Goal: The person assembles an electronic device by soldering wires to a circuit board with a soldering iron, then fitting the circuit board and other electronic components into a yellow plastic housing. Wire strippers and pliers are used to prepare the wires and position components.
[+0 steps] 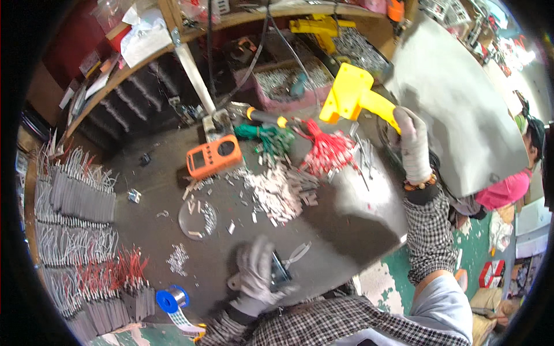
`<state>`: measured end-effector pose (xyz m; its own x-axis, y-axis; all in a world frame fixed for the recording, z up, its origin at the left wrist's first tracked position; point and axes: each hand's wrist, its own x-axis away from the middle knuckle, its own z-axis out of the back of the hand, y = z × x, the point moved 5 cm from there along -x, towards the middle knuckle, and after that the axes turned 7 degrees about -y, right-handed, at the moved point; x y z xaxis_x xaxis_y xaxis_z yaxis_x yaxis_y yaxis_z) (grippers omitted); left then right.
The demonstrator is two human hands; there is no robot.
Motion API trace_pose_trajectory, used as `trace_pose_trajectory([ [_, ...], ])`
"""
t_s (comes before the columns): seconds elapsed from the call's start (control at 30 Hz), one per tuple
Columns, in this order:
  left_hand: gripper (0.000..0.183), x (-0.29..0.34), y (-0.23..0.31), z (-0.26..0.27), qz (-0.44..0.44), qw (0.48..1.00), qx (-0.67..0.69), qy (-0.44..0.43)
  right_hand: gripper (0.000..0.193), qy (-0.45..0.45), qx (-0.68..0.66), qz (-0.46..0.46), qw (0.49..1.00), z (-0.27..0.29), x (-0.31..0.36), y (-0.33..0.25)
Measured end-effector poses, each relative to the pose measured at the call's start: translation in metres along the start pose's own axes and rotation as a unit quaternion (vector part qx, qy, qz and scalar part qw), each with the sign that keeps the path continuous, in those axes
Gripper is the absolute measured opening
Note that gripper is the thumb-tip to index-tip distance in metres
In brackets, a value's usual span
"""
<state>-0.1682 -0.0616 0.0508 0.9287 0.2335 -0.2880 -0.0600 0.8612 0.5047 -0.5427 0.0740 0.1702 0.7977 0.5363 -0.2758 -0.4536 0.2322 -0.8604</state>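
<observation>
My right hand (414, 138), in a pale glove, is closed around the grip of a yellow pistol-shaped tool (352, 95), held raised over the right side of the bench. My left hand (257, 271), in a grey glove, is low near the bench's front edge. Its fingers and thumb lie around a dark flat part (281, 270), mostly covered by the hand. Two pale wire leads (299, 252) stick out by that part's right end. A metal tab (234, 282) shows at the hand's left side.
White sleeve pieces (277, 196) lie heaped mid-bench, near red-wired parts (329, 150), a green wire bundle (268, 136) and an orange meter (214, 157). A round clear dish (197, 219) holds small pieces. Stacked wired parts (83, 199) line the left, beside a blue spool (172, 299).
</observation>
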Motion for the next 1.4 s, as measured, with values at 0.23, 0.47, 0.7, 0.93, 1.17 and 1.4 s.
trace_pose_trajectory([
  [0.23, 0.078, -0.012, 0.038, -0.011, 0.162, 0.684, 0.699, -0.131, 0.042, -0.331, -0.268, -0.166, 0.89, -0.018, 0.171, 0.018],
  [0.47, 0.074, -0.004, 0.074, -0.024, 0.157, 0.839, 0.519, -0.045, 0.086, -0.288, -0.062, 0.079, 0.952, -0.069, 0.226, -0.07],
  [0.7, 0.075, 0.002, 0.078, -0.015, 0.105, 0.882, 0.459, -0.013, 0.107, -0.287, 0.032, 0.12, 0.95, -0.076, 0.235, -0.082],
  [0.93, 0.091, 0.006, 0.077, 0.013, -0.009, 0.938, 0.341, -0.062, 0.095, -0.43, -0.014, 0.044, 0.902, -0.058, 0.229, -0.075],
  [1.17, 0.077, -0.003, 0.064, -0.004, 0.111, 0.825, 0.524, -0.181, 0.05, -0.38, -0.205, -0.169, 0.886, -0.045, 0.092, -0.012],
  [1.4, 0.086, 0.003, 0.069, -0.02, 0.151, 0.581, 0.775, -0.196, 0.044, -0.178, -0.436, -0.201, 0.859, -0.088, -0.087, 0.095],
])
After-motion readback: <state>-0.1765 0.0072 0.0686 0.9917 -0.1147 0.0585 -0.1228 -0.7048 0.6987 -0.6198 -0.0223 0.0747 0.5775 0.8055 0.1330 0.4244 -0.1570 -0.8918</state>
